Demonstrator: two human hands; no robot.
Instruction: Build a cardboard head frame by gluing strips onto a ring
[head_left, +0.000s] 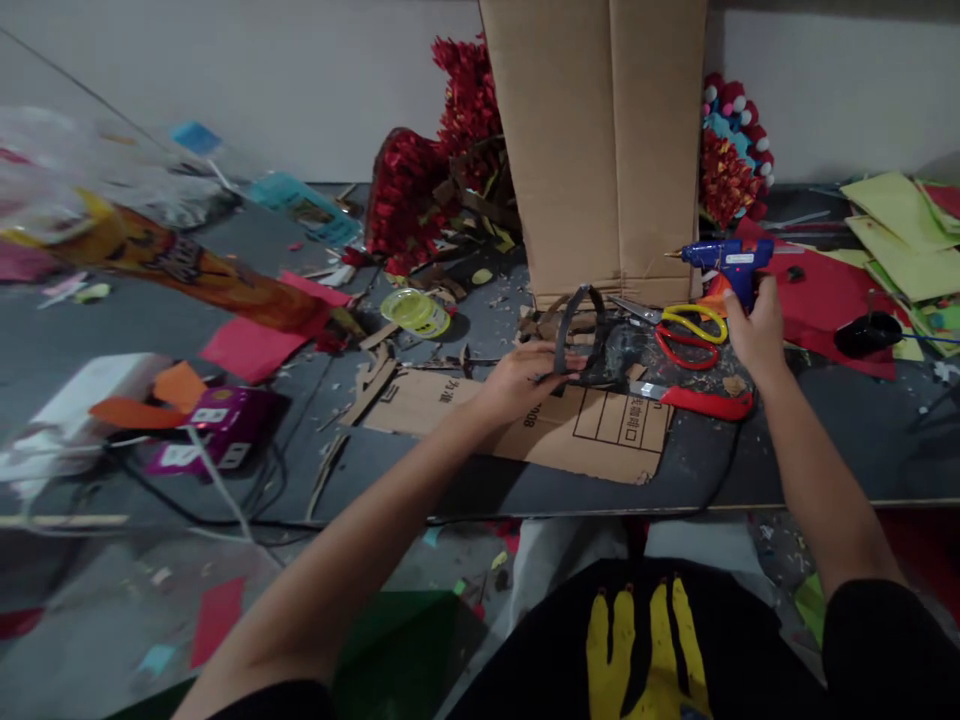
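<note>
My right hand (759, 325) is closed round the handle of a blue hot glue gun (724, 256), its nozzle pointing left. In my left hand (525, 380) is a dark curved strip (598, 325), bent into an upright loop above the table. Scissors (686, 335) with one yellow and one red handle lie between my hands. Just in front of them rests a red-handled cutter (694, 400). Below my left hand is a flat piece of printed cardboard (600, 440). A tall cardboard panel (600, 150) stands upright behind the loop.
Red crumpled-paper pieces (420, 190) stand behind, left of the panel. A small clear tub with yellow contents (416, 313) is left of my hand. Further left are an orange bag (195, 265), a purple box (217, 430) and cables. Yellow-green sheets (900, 230) lie right; scraps litter the table.
</note>
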